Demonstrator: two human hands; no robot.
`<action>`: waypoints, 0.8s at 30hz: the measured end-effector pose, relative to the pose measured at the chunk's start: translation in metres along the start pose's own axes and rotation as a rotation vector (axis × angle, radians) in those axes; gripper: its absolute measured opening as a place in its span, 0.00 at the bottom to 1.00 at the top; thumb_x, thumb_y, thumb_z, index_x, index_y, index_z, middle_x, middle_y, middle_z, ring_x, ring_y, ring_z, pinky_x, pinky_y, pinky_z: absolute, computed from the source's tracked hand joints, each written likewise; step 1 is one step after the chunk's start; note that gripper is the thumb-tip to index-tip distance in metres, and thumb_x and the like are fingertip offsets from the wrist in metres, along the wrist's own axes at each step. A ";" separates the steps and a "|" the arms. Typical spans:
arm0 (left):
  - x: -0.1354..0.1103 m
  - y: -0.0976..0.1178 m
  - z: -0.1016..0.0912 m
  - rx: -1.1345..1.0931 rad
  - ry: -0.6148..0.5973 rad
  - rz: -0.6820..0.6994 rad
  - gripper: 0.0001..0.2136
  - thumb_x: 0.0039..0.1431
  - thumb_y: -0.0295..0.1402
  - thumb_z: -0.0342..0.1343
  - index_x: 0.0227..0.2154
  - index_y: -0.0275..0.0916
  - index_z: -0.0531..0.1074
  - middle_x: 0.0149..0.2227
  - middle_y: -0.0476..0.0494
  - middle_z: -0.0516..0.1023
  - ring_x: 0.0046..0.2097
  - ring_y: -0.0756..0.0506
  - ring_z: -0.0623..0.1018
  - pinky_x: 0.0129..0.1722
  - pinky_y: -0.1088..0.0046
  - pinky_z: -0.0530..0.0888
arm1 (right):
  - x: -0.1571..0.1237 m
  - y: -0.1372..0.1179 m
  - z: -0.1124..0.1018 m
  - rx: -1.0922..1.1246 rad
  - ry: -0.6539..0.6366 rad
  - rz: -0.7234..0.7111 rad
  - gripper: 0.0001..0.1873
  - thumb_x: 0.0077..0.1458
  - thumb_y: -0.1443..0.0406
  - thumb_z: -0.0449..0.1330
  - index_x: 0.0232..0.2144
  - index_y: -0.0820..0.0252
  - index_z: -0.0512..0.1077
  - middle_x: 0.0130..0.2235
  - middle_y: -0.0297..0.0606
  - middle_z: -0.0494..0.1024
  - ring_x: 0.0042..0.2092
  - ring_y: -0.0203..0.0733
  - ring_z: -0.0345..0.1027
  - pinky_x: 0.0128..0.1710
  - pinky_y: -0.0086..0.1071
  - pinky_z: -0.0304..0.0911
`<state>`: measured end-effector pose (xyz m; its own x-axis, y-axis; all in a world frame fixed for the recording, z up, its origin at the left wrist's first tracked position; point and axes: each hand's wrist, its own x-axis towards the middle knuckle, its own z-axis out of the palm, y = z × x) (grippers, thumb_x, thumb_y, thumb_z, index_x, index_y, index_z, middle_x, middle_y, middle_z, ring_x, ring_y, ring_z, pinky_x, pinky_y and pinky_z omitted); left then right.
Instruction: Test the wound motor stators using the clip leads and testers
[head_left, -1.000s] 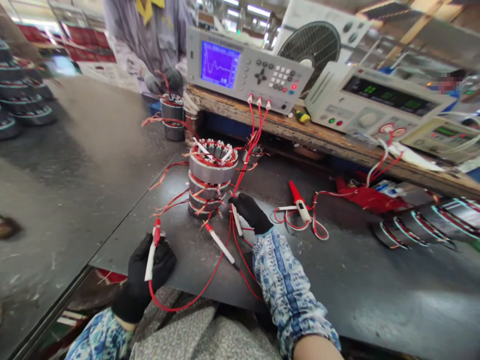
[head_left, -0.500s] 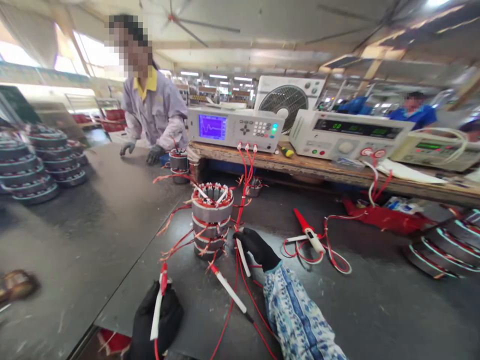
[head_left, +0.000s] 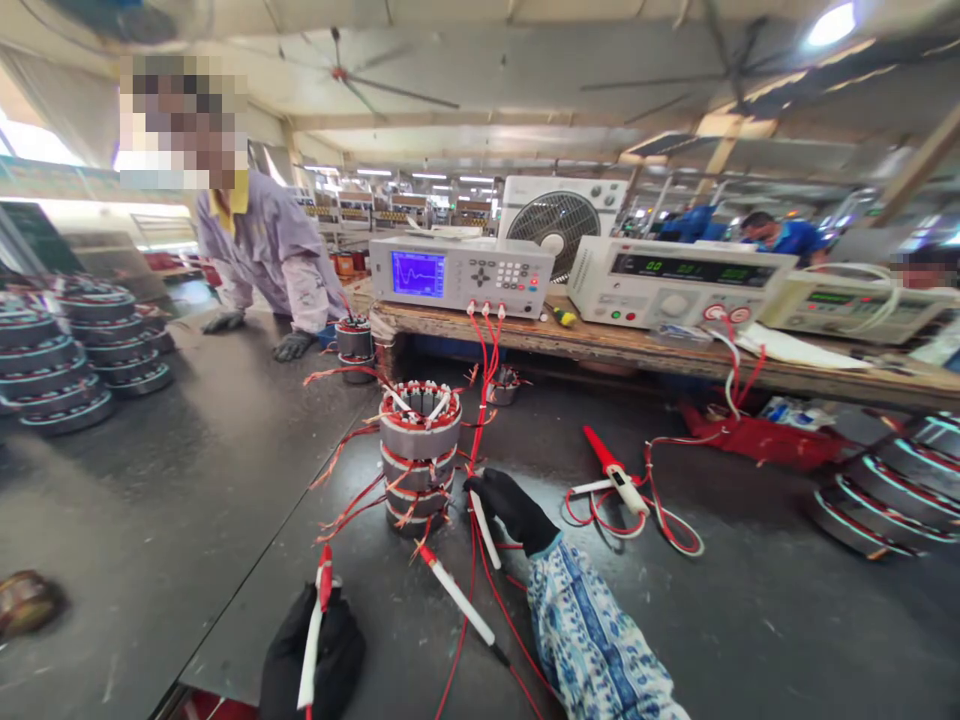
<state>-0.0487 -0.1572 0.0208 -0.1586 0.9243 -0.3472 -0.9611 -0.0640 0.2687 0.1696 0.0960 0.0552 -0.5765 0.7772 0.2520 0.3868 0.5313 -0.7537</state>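
Note:
A stack of three wound stators [head_left: 418,455] with red and copper leads stands mid-table. My right hand [head_left: 512,510], in a black glove, is closed round a white test probe [head_left: 485,529] right beside the stack's base. My left hand [head_left: 315,655], also gloved, grips another white probe with a red clip [head_left: 313,632] near the table's front edge. A third white probe [head_left: 454,592] lies on the table between my hands, on a red lead. Red cables run up to the tester with a blue screen [head_left: 461,273].
A wooden shelf [head_left: 645,350] carries the tester, a second white instrument [head_left: 675,283] and a fan [head_left: 559,215]. A red-tipped probe [head_left: 611,467] lies to the right. Stator stacks sit far left [head_left: 71,350] and right [head_left: 892,480]. A person in grey [head_left: 262,260] leans on the table.
The camera has tilted upward, so the room and ceiling come into view. My hands keep their probes and stay in place beside the stator stack. The person in grey leans further left.

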 end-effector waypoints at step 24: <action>0.143 -0.068 0.025 1.899 -0.488 0.856 0.26 0.74 0.50 0.47 0.63 0.39 0.72 0.64 0.25 0.75 0.68 0.29 0.73 0.69 0.45 0.65 | -0.103 0.004 -0.019 0.301 0.195 0.333 0.31 0.65 0.40 0.54 0.58 0.52 0.73 0.56 0.49 0.79 0.53 0.53 0.77 0.49 0.45 0.75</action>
<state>-0.0001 -0.0108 -0.0245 0.0360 0.8990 0.4364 0.6810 -0.3417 0.6477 0.2442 0.0244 0.0374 -0.2999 0.9524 0.0547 0.2856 0.1444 -0.9474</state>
